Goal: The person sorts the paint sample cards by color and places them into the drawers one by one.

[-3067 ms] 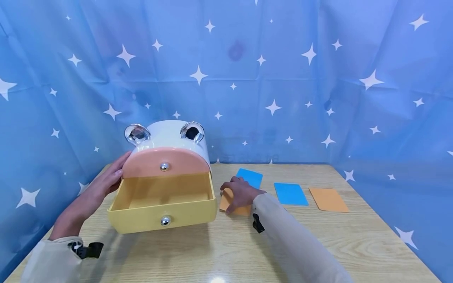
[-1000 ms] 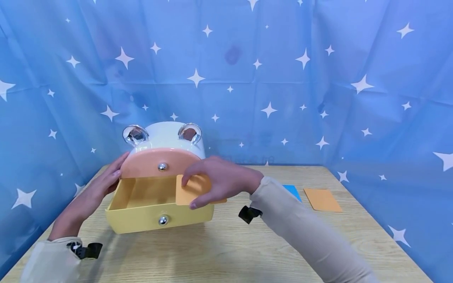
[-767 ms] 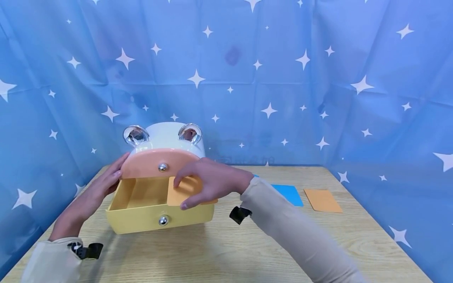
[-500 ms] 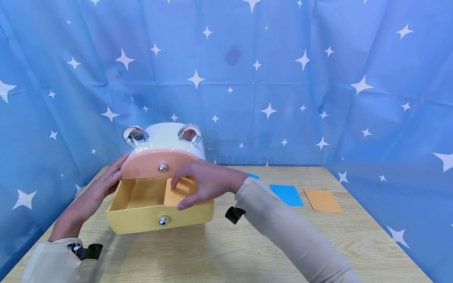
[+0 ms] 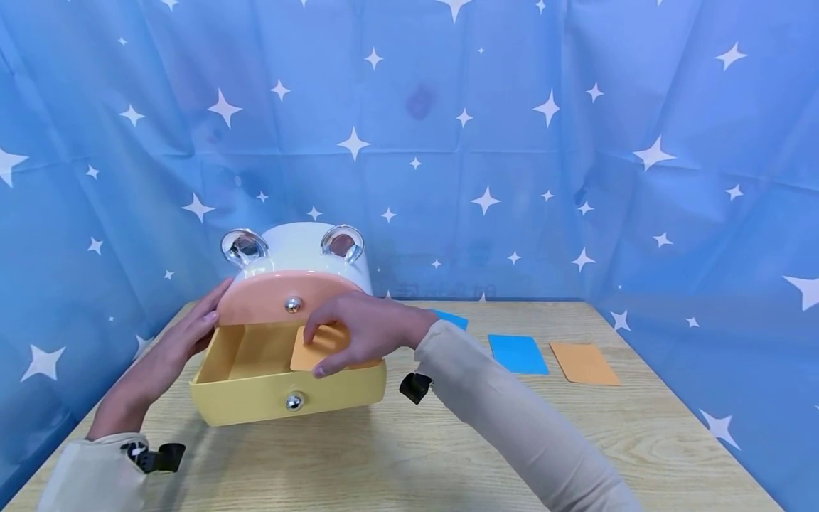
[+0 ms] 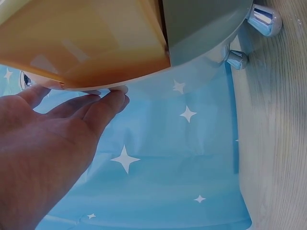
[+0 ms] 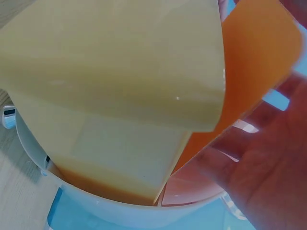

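Observation:
A small frog-like drawer box [image 5: 301,245] with a white shell and chrome ring eyes stands at the left of the table. Its pink upper drawer [image 5: 259,302] is closed; the yellow lower drawer [image 5: 246,400] is pulled out. Over the right part of that drawer, my right hand [image 5: 367,328] pinches an orange card [image 5: 329,343] between thumb and fingers. In the right wrist view the card [image 7: 256,57] slants beside the drawer's front corner. My left hand [image 5: 169,348] rests its extended fingers against the box's left side, as the left wrist view shows with the hand [image 6: 57,139] below the wall.
Right of the box lie a partly hidden blue card [image 5: 453,319], another blue card [image 5: 517,354] and an orange card [image 5: 584,363], spread on the wooden table [image 5: 448,455]. A blue star-printed curtain [image 5: 416,185] surrounds the table at the back and sides.
My right hand picked the orange card off the table, carried it left over the open yellow drawer, and lowered it slightly. The left hand stayed on the box's side.

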Demonstrator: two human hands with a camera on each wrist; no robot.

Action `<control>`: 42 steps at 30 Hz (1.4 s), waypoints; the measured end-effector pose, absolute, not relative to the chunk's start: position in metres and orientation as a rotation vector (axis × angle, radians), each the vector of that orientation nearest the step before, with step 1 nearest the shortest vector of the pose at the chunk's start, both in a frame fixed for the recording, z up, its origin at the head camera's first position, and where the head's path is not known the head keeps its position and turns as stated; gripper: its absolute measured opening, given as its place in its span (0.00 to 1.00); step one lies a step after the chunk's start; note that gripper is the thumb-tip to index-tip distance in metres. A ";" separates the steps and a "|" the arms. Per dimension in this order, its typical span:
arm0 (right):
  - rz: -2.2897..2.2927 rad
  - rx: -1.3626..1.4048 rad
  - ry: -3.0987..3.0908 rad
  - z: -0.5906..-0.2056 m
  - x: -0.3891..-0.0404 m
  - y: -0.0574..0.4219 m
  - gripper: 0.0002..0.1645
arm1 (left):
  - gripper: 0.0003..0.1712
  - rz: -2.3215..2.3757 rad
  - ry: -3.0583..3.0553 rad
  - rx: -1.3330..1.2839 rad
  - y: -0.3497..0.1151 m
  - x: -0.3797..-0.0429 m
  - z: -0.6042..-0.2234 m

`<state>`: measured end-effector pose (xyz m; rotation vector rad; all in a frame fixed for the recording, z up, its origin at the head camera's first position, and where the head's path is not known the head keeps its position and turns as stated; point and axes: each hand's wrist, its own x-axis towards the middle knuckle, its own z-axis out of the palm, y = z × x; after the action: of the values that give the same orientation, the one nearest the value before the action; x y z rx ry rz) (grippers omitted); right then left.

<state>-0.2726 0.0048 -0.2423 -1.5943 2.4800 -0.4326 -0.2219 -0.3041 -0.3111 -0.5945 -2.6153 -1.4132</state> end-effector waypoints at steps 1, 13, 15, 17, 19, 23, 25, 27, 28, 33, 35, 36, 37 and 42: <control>-0.428 -1.593 2.482 -0.242 -0.272 0.005 0.23 | 0.30 -1.411 -2.617 -0.592 -0.304 -0.222 -0.311; -0.489 -1.654 2.437 -0.244 -0.275 0.005 0.19 | 0.30 -1.348 -2.621 -0.604 -0.307 -0.222 -0.313; -0.479 -1.664 2.438 -0.245 -0.275 0.006 0.20 | 0.30 -1.357 -2.618 -0.611 -0.307 -0.222 -0.313; -0.479 -1.673 2.432 -0.246 -0.276 0.007 0.20 | 0.30 -1.349 -2.625 -0.606 -0.307 -0.222 -0.312; -0.482 -1.677 2.431 -0.247 -0.277 0.008 0.20 | 0.30 -1.346 -2.629 -0.601 -0.307 -0.222 -0.312; -0.505 -1.676 2.432 -0.246 -0.277 0.009 0.19 | 0.30 -1.336 -2.627 -0.600 -0.307 -0.223 -0.313; -0.513 -1.673 2.436 -0.245 -0.276 0.010 0.18 | 0.30 -1.329 -2.625 -0.602 -0.308 -0.223 -0.313; -0.527 -1.670 2.428 -0.245 -0.275 0.011 0.19 | 0.30 -1.330 -2.619 -0.612 -0.309 -0.223 -0.314; -0.532 -1.668 2.423 -0.246 -0.275 0.011 0.19 | 0.30 -1.320 -2.622 -0.609 -0.309 -0.223 -0.315; -0.535 -1.676 2.438 -0.246 -0.273 0.014 0.18 | 0.30 -1.334 -2.633 -0.591 -0.309 -0.224 -0.315; -0.529 -1.685 2.456 -0.245 -0.273 0.015 0.17 | 0.30 -1.334 -2.640 -0.577 -0.308 -0.224 -0.315; -0.529 -1.689 2.463 -0.244 -0.272 0.015 0.17 | 0.30 -1.333 -2.640 -0.575 -0.308 -0.224 -0.315; -0.533 -1.692 2.463 -0.244 -0.272 0.016 0.17 | 0.30 -1.333 -2.640 -0.579 -0.309 -0.223 -0.315; -0.569 -1.694 2.452 -0.241 -0.270 0.019 0.17 | 0.30 -1.320 -2.631 -0.584 -0.309 -0.224 -0.314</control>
<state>-0.2698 0.0191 -0.2411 -1.6944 2.4521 -0.5686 -0.2241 -0.3092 -0.3140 -0.5844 -2.6308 -1.3199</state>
